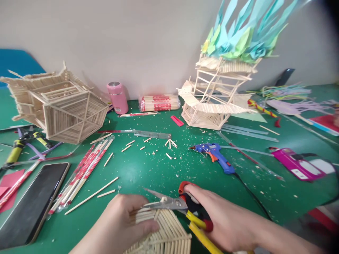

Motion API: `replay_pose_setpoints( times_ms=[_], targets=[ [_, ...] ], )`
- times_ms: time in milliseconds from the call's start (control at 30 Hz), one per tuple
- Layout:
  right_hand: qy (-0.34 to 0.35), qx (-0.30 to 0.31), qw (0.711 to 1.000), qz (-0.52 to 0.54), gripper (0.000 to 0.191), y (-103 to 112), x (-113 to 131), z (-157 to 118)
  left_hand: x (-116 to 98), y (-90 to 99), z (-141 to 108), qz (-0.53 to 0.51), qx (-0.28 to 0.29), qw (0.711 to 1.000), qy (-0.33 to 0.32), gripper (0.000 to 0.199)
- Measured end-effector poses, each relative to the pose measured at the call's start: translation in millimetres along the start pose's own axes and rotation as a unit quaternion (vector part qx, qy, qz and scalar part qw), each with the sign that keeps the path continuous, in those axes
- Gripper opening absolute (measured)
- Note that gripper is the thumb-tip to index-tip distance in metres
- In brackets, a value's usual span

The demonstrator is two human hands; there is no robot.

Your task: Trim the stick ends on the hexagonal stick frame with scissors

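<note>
left hand (132,218) is gripping the stick panel (169,234) at the table's near edge, thumb pressing on top. right hand (219,218) is grasping the scissors (173,203) by the handles, blades parted over the panel's upper edge. glue gun (215,153) is lying beyond the right hand; phone (34,203) is lying to the left, beside wrapped sticks (86,167).

A craft workspace (glue gun (215,153), stick models (76,111), green table (137,169)).
</note>
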State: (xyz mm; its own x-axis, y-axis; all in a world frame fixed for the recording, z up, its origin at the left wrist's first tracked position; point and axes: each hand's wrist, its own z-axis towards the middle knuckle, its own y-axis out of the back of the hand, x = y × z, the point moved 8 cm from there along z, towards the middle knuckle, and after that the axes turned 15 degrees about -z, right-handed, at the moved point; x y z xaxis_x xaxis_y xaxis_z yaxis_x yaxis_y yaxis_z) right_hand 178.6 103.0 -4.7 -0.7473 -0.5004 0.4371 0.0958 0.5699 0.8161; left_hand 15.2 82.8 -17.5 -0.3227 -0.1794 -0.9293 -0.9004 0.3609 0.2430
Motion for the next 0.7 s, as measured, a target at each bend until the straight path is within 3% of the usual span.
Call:
replay_pose_setpoints(
  times_ms=[67,200,433,467,533,633,700],
  targets=[
    [0.013,-0.005,1.0,0.001,0.031,3,2,-1,5,-3.1,-3,-0.08,0.057,0.993,0.068,0.012],
    [0.016,-0.014,0.999,-0.027,0.03,6,3,-3,6,4.6,-6,-0.155,0.052,0.979,0.118,0.016],
    [-0.011,-0.042,0.999,-0.01,0.026,13,1,-8,25,2.4,-3,-0.244,0.048,0.963,0.107,0.031],
    [-0.013,-0.043,0.999,0.009,0.025,13,1,-9,30,5.5,-4,-0.289,0.022,0.952,0.102,0.04],
    [-0.014,-0.044,0.998,0.047,0.026,12,1,-11,39,4.9,-7,-0.42,-0.006,0.899,0.12,0.047],
    [-0.018,-0.051,0.995,0.079,0.027,10,-1,-14,33,-12.9,-12,-0.542,0.06,0.829,0.126,0.036],
    [-0.02,-0.06,0.995,0.08,0.028,9,-3,-16,23,-23.0,-15,-0.555,0.107,0.817,0.113,0.028]
  ],
)
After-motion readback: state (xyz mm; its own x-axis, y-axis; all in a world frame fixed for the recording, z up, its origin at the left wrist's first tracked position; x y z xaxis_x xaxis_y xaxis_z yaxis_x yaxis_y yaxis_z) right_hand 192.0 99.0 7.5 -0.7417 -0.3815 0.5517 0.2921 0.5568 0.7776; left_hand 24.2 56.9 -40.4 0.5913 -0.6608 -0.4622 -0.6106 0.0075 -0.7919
